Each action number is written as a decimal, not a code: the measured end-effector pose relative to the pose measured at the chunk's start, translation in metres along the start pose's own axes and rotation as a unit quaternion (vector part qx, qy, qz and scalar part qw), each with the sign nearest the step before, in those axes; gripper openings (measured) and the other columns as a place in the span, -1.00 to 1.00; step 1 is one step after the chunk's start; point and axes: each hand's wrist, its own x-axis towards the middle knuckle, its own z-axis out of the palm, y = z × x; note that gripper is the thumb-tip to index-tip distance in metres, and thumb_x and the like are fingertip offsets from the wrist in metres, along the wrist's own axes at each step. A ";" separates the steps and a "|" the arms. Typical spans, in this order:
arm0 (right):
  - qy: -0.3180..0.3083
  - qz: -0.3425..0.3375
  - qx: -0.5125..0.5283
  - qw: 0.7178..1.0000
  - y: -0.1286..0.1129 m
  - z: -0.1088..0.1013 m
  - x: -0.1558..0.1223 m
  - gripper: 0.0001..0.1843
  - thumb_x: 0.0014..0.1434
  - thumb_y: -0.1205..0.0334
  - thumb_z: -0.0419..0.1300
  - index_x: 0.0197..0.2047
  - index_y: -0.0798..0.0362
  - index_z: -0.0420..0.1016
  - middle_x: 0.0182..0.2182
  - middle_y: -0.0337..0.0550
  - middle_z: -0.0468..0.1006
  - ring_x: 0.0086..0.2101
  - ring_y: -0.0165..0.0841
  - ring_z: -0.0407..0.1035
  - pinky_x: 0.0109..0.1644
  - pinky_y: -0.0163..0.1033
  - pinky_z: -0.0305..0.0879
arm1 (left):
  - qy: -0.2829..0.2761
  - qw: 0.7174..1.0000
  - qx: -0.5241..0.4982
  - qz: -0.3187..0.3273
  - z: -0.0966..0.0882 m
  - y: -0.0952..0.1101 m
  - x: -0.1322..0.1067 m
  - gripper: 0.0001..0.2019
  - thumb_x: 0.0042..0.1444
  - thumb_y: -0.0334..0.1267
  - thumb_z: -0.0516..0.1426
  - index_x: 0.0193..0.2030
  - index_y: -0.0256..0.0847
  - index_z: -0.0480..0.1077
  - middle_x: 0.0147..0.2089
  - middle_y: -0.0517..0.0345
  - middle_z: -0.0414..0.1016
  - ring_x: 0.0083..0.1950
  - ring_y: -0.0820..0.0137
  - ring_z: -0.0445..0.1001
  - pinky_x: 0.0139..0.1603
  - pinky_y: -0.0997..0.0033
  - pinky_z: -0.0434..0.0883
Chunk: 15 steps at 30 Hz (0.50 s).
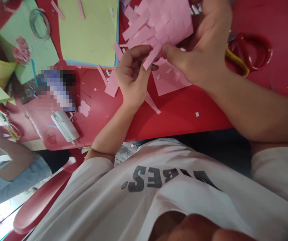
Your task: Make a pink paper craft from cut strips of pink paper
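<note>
A piece of woven pink paper (pixel 170 20) was held up at the top centre of the frame, over a red table (pixel 179 110), its upper part cut off by the frame's edge. The right hand (pixel 196 50), to its right, was bent round the lower right part, thumb at the lower edge and the other fingers mostly hidden behind. The left hand (pixel 135 72), just lower left of it, was half curled around a loose strip end (pixel 152 57); whether thumb and fingers gripped it could not be told.

The weave looked very light, thin and bendy, likely to crease or tear if pulled hard, and its strips seemed able to slide out (paper on paper gives little grip). The close-woven body seemed the safest hold; the strip ends looked too loose to carry it.

Those free ends fanned toward the left and lower left, while a firmer corner pointed lower right. The strip by the left hand had its long axis slanting from upper right to lower left. The long axis of the whole piece could not be judged.

Below the hands lay a flat pink sheet (pixel 170 82); at upper right, scissors (pixel 255 50) with red and yellow on the handles.
</note>
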 end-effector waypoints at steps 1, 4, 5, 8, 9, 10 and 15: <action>0.006 -0.060 -0.015 0.998 0.001 0.003 0.000 -0.59 -0.11 0.47 0.33 -0.13 0.17 0.42 -0.20 -0.37 0.37 -0.15 -0.52 0.24 0.02 -0.41 0.23 | 0.004 1.000 -0.007 -0.001 0.000 0.000 -0.001 -0.45 -0.09 0.31 0.31 -0.07 0.02 0.47 -0.11 0.11 0.58 -0.16 0.22 0.53 -0.29 0.25 0.52; 0.019 -0.145 -0.057 0.988 0.001 0.009 0.000 -0.72 -0.04 0.35 0.30 -0.20 0.14 0.42 -0.29 -0.38 0.36 -0.25 -0.52 0.21 -0.12 -0.36 0.20 | -0.009 1.000 -0.021 0.013 0.000 0.000 -0.003 -0.43 -0.04 0.36 0.23 -0.01 0.07 0.45 -0.10 0.11 0.59 -0.16 0.20 0.57 -0.32 0.27 0.53; 0.024 -0.138 -0.066 0.988 0.000 0.010 0.000 -0.73 -0.03 0.33 0.29 -0.21 0.13 0.42 -0.30 -0.37 0.35 -0.24 -0.51 0.20 -0.12 -0.36 0.20 | -0.009 1.000 -0.019 0.016 0.001 0.001 -0.004 -0.46 0.00 0.36 0.20 0.00 0.09 0.45 -0.09 0.11 0.58 -0.17 0.20 0.58 -0.32 0.27 0.54; 0.029 -0.122 -0.092 0.988 -0.005 0.009 -0.002 -0.74 -0.01 0.30 0.30 -0.20 0.07 0.41 -0.29 -0.33 0.34 -0.23 -0.46 0.22 -0.14 -0.32 0.24 | 0.034 0.999 0.002 0.026 0.007 0.007 -0.007 -0.55 0.09 0.33 0.15 -0.07 0.10 0.46 -0.07 0.13 0.55 -0.16 0.23 0.59 -0.32 0.31 0.55; 0.026 -0.113 -0.105 0.988 -0.007 0.008 -0.003 -0.73 -0.02 0.30 0.30 -0.20 0.04 0.41 -0.28 -0.32 0.35 -0.23 -0.43 0.24 -0.13 -0.30 0.27 | 0.050 0.998 0.009 0.031 0.009 0.010 -0.008 -0.58 0.11 0.30 0.16 -0.08 0.09 0.46 -0.06 0.13 0.54 -0.13 0.24 0.59 -0.31 0.32 0.56; 0.022 -0.101 -0.121 0.987 -0.010 0.007 -0.004 -0.73 -0.01 0.31 0.30 -0.20 0.01 0.41 -0.27 -0.31 0.37 -0.22 -0.41 0.26 -0.13 -0.29 0.30 | 0.059 0.997 0.012 0.040 0.011 0.013 -0.009 -0.61 0.12 0.26 0.18 -0.09 0.08 0.47 -0.06 0.13 0.53 -0.12 0.26 0.58 -0.29 0.33 0.57; 0.020 -0.071 -0.138 0.988 -0.016 0.008 -0.006 -0.73 0.01 0.33 0.29 -0.19 -0.05 0.41 -0.24 -0.31 0.41 -0.19 -0.38 0.30 -0.13 -0.28 0.38 | 0.052 0.997 -0.001 0.059 0.015 0.017 -0.010 -0.71 0.16 0.09 0.25 -0.11 0.00 0.49 -0.12 0.14 0.53 -0.19 0.34 0.57 -0.22 0.31 0.61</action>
